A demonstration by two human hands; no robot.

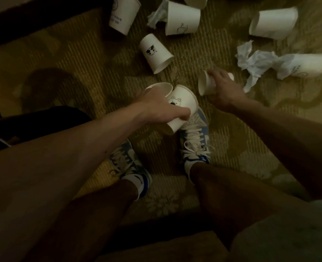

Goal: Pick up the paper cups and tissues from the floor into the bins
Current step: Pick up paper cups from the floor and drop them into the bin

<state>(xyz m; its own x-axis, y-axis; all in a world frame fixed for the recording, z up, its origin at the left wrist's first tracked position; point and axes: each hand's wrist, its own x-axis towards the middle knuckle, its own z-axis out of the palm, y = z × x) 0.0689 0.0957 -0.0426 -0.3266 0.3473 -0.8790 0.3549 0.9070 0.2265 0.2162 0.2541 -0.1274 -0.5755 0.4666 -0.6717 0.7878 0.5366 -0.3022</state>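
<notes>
My left hand point(157, 105) grips two white paper cups side by side above my shoes: one with a cat drawing point(183, 106) and a plain one point(162, 88) behind it. My right hand point(225, 87) holds a small white cup point(205, 85) on its side just above the carpet. Several more white cups lie on the floor beyond: one with a black face print point(155, 52), one at the top left point(123, 14), one in the top middle point(183, 20), one at the top right point(273, 22). A crumpled tissue point(256, 63) lies right of my right hand, another tissue point(157, 17) beside the top middle cup.
The floor is a patterned olive carpet point(77, 53). My two blue-and-white shoes point(194, 140) stand under my hands. A further cup point(307, 66) lies at the far right against the tissue. A dark object point(33, 121) sits at the left. No bin is in view.
</notes>
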